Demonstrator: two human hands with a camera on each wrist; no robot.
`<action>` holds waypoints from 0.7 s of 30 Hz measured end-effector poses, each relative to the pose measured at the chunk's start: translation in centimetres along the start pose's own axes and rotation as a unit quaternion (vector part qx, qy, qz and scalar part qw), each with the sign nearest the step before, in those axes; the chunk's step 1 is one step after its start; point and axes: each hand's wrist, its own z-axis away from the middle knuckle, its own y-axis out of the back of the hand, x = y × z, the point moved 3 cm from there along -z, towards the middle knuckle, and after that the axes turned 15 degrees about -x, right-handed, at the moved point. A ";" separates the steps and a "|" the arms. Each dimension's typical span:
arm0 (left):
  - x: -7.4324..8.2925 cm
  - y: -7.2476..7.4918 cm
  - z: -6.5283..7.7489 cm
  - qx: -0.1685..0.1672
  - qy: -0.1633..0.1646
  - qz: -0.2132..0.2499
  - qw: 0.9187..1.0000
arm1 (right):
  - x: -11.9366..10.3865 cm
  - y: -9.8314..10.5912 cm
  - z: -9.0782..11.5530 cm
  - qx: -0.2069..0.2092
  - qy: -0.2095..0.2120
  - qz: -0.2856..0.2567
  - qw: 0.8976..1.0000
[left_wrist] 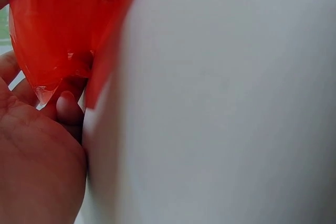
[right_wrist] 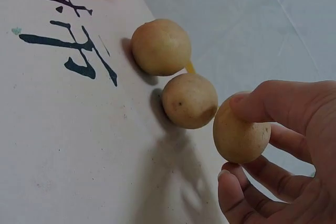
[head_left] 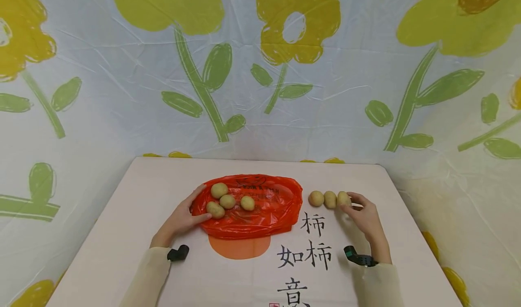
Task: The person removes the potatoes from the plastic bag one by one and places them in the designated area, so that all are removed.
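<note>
A red plastic bag point(head_left: 272, 207) lies flat on the table, with several potatoes point(head_left: 227, 201) on its left half. My left hand point(head_left: 185, 214) holds the bag's left end, its thumb beside the nearest potato. In the left wrist view the fingers curl by the red plastic point(left_wrist: 63, 30), partly hidden behind it. To the right of the bag, three potatoes stand in a row. My right hand point(head_left: 364, 212) pinches the rightmost potato point(right_wrist: 239, 132) between thumb and fingers. Beside it are the middle potato point(right_wrist: 190, 100) and the left potato point(right_wrist: 161, 47).
The pale table mat point(head_left: 118, 252) carries black Chinese characters point(head_left: 303, 255) and an orange printed shape point(head_left: 240, 248), partly covered by the bag. A flower-printed cloth point(head_left: 325, 94) hangs behind and around the table. Black wrist bands point(head_left: 177, 253) sit on both wrists.
</note>
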 end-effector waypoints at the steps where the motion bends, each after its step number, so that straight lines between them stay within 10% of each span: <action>1: -0.1 0.0 0.0 0.000 0.002 0.000 1.000 | 0.0 0.0 0.0 0.000 -0.002 -0.002 1.000; 21: -0.3 -0.2 -0.1 0.002 0.014 0.013 1.000 | 1.5 -0.4 -1.1 -0.007 -0.025 -0.040 0.999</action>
